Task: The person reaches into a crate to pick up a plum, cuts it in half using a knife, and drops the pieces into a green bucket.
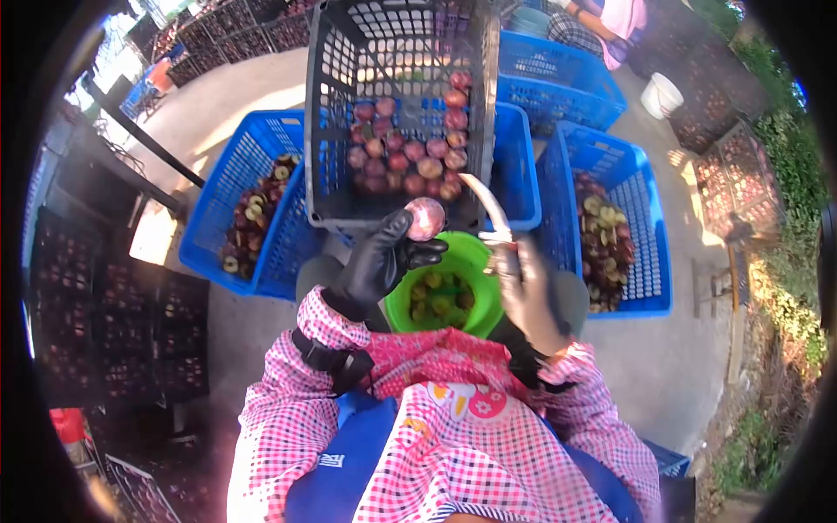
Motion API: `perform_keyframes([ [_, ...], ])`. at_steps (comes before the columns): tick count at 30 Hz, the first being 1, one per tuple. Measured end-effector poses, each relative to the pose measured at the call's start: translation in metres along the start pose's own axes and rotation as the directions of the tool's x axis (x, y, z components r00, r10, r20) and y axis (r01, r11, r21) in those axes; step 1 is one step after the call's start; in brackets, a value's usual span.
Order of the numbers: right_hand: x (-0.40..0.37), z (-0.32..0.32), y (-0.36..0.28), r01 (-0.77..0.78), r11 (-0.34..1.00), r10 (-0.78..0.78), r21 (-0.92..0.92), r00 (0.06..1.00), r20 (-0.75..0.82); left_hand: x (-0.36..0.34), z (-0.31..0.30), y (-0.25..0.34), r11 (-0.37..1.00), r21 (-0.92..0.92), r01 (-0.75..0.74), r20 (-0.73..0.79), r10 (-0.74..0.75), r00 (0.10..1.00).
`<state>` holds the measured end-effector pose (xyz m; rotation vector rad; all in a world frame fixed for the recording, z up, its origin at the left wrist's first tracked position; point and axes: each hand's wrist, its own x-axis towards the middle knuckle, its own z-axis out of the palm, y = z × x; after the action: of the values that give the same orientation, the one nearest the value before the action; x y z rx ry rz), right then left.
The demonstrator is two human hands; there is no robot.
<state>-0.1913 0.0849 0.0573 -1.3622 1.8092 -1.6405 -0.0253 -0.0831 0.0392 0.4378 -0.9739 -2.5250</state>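
A round reddish-purple fruit [426,219] is held in the fingertips of my left hand [384,254], which wears a black glove. My right hand [525,283], partly blurred, is closed on the handle of a curved knife [486,202], its blade pointing up and left. Between and below the hands stands a green bucket [488,301] with several yellowish-green pieces [440,296] at the bottom. Just beyond the hands, a tilted black crate [323,131] holds several whole red-purple fruits [414,166].
Blue crates [205,205] with dark and cut fruits stand left and right [658,253]. Another blue crate [558,61] is behind. A white bucket [663,96] stands at the upper right, near another person [615,22]. Stacked dark crates [113,314] line the left.
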Motion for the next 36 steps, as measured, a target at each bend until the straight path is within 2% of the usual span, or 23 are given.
perform_keyframes([
  [3, -0.016, 0.027, -0.034, 0.038, 0.979, -0.023, -0.199, 0.997, 0.080, -0.039, 0.005, -0.023, 0.999, -0.020, -0.044, 0.028, 0.044, 0.999],
  [5, -0.025, 0.033, -0.044, 0.070, 0.968, -0.037, -0.242, 0.990, 0.138, -0.054, 0.012, -0.031, 0.997, -0.073, -0.036, 0.010, 0.037, 0.999],
  [7, -0.034, 0.037, -0.057, -0.025, 0.989, 0.033, -0.147, 0.998, 0.047, -0.063, 0.020, -0.030, 0.998, -0.002, -0.062, 0.059, 0.062, 0.996],
  [8, -0.036, 0.039, -0.049, -0.078, 0.993, 0.077, -0.092, 0.997, -0.019, -0.071, 0.028, -0.029, 0.975, 0.203, -0.095, -0.028, 0.103, 0.994],
  [9, -0.035, 0.043, -0.048, -0.126, 0.991, 0.123, -0.035, 0.989, -0.083, -0.074, 0.030, -0.029, 0.976, 0.197, -0.097, -0.021, 0.103, 0.994],
  [10, -0.036, 0.043, -0.053, -0.124, 0.987, 0.130, 0.100, 0.989, -0.064, -0.077, 0.033, -0.031, 0.623, 0.680, -0.386, 0.145, 0.402, 0.904],
  [11, -0.038, 0.042, -0.055, -0.127, 0.988, 0.134, 0.091, 0.989, -0.070, -0.080, 0.034, -0.034, -0.004, 0.861, -0.508, 0.436, 0.518, 0.736],
  [12, -0.039, 0.041, -0.056, -0.278, 0.941, 0.280, 0.192, 0.960, 0.018, -0.083, 0.032, -0.041, 0.147, 0.866, -0.478, 0.341, 0.525, 0.779],
  [13, -0.040, 0.041, -0.060, -0.424, 0.862, 0.407, 0.279, 0.906, 0.121, -0.083, 0.030, -0.044, 0.148, 0.862, -0.485, 0.347, 0.525, 0.777],
  [14, -0.045, 0.041, -0.067, -0.426, 0.838, 0.410, 0.341, 0.904, 0.120, -0.084, 0.029, -0.046, 0.604, 0.648, -0.464, 0.190, 0.462, 0.866],
  [15, -0.054, 0.053, -0.033, -0.267, 0.911, 0.265, 0.314, 0.963, 0.051, -0.086, 0.027, -0.050, 0.907, 0.265, -0.327, 0.084, 0.316, 0.945],
  [16, -0.061, 0.059, -0.032, -0.216, 0.940, 0.218, 0.265, 0.976, 0.025, -0.085, 0.026, -0.058, 0.965, 0.121, -0.233, 0.042, 0.230, 0.972],
  [17, -0.065, 0.063, -0.032, -0.161, 0.964, 0.164, 0.214, 0.986, 0.003, -0.088, 0.023, -0.058, 0.965, 0.119, -0.234, 0.042, 0.231, 0.972],
  [18, -0.065, 0.068, -0.028, -0.042, 0.983, 0.046, 0.177, 0.999, -0.022, -0.092, 0.021, -0.055, 0.988, 0.060, -0.144, 0.039, 0.142, 0.989],
  [19, -0.066, 0.066, -0.025, -0.044, 0.982, 0.047, 0.181, 0.999, -0.014, -0.094, 0.019, -0.052, 0.999, 0.002, -0.054, 0.038, 0.054, 0.998],
  [21, -0.071, 0.057, -0.029, -0.019, 1.000, 0.018, 0.023, 0.999, 0.026, -0.089, 0.005, -0.063, 0.996, 0.024, -0.089, 0.037, 0.089, 0.995],
  [23, -0.069, 0.053, -0.039, -0.054, 0.998, 0.056, -0.032, 0.996, 0.076, -0.087, -0.007, -0.067, 0.983, -0.184, 0.009, 0.071, 0.004, 0.997],
  [24, -0.068, 0.052, -0.047, -0.033, 0.992, 0.048, -0.123, 0.991, 0.122, -0.087, -0.001, -0.069, 0.980, -0.198, -0.011, 0.031, 0.018, 0.999],
  [25, -0.070, 0.050, -0.051, -0.014, 0.977, 0.051, -0.214, 0.985, 0.166, -0.089, -0.002, -0.070, 0.980, -0.198, -0.004, 0.033, 0.011, 0.999],
  [27, -0.069, 0.049, -0.051, 0.014, 0.978, 0.023, -0.206, 0.984, 0.176, -0.090, -0.004, -0.070, 0.995, -0.062, -0.080, 0.073, 0.085, 0.994],
  [30, -0.068, 0.050, -0.051, 0.022, 0.978, 0.019, -0.209, 0.981, 0.192, -0.090, 0.000, -0.069, 0.996, -0.051, -0.073, 0.027, 0.075, 0.997],
  [33, -0.067, 0.050, -0.051, 0.069, 0.972, -0.031, -0.226, 0.985, 0.168, -0.087, -0.001, -0.071, 0.996, -0.013, -0.084, 0.044, 0.084, 0.995],
  [36, -0.070, 0.051, -0.046, 0.104, 0.940, -0.055, -0.326, 0.986, 0.155, -0.087, 0.010, -0.070, 0.993, 0.054, -0.101, 0.005, 0.101, 0.995],
])
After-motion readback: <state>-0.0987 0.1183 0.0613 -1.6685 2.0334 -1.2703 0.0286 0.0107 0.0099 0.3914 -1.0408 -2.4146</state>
